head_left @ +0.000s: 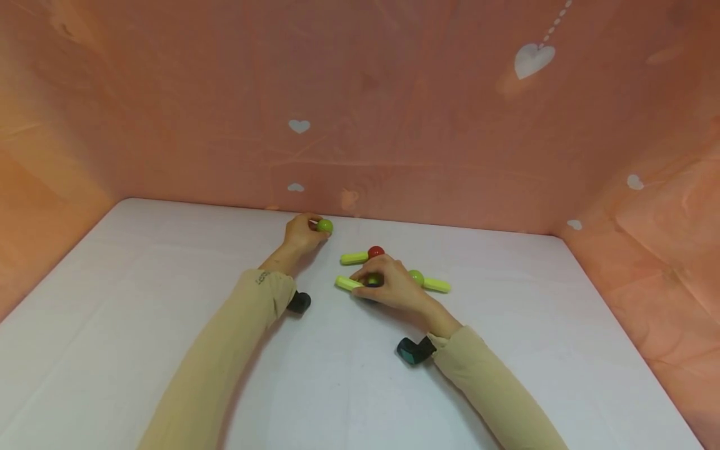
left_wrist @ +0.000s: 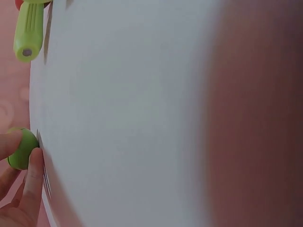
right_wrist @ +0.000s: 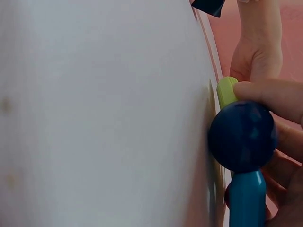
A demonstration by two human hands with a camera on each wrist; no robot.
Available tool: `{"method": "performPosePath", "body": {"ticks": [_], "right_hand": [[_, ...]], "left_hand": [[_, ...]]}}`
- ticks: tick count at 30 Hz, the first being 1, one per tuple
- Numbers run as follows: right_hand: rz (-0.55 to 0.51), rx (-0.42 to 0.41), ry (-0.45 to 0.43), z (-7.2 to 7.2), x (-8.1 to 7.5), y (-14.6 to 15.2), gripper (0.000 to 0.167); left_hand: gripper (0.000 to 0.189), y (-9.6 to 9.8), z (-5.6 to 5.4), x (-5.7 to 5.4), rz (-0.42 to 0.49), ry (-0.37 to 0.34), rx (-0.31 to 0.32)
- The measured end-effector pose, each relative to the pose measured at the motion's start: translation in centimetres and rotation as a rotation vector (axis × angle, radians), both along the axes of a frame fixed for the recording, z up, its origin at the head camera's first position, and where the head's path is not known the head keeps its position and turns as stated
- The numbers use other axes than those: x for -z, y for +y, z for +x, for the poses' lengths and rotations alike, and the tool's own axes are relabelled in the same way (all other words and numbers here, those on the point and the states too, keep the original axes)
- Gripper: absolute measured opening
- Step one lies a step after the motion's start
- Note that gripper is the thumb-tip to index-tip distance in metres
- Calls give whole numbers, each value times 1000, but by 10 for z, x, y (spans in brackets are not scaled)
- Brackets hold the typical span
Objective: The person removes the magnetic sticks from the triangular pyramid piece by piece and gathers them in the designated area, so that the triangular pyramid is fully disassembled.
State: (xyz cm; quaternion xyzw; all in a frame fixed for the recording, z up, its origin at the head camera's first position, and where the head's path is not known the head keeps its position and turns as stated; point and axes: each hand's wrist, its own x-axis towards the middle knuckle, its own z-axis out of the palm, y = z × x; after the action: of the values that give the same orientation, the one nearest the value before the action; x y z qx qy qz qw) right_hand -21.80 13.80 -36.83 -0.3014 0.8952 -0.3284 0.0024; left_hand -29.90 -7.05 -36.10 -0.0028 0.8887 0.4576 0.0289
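At the far side of the table, my left hand (head_left: 302, 234) pinches a green ball (head_left: 325, 226) between thumb and fingers. The left wrist view shows fingertips on both sides of that green ball (left_wrist: 22, 150), low over the white surface. Nearer the middle, my right hand (head_left: 394, 284) grips a yellow-green stick (head_left: 347, 283) whose free end points left. In the right wrist view the thumb lies on this stick (right_wrist: 227, 92). A dark blue ball (right_wrist: 243, 136) on a teal stick (right_wrist: 247, 198) hides part of the grasp there.
Just beyond my right hand lies another yellow-green stick (head_left: 354, 258) with a red ball (head_left: 375, 252) at its end. A green ball (head_left: 416, 277) and a yellow-green stick (head_left: 437, 285) lie right of the hand. Pink-orange cloth (head_left: 394, 156) walls the white table (head_left: 349, 387).
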Motion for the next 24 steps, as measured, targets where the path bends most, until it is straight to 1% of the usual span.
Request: {"method": "performPosePath", "body": {"ticks": [3,12,24], "right_hand": [[2,1,-1,-1,1,0,21],[-16,-12,-3,-2,-1,0,21],[-26,-20,-11,-1,-3,-2,21]], "left_hand": [[45,1,-1,0,0,-2,2],[49,1,-2,1,19,-44,3],[52,-2,-2,2,-3,-39,5]]}}
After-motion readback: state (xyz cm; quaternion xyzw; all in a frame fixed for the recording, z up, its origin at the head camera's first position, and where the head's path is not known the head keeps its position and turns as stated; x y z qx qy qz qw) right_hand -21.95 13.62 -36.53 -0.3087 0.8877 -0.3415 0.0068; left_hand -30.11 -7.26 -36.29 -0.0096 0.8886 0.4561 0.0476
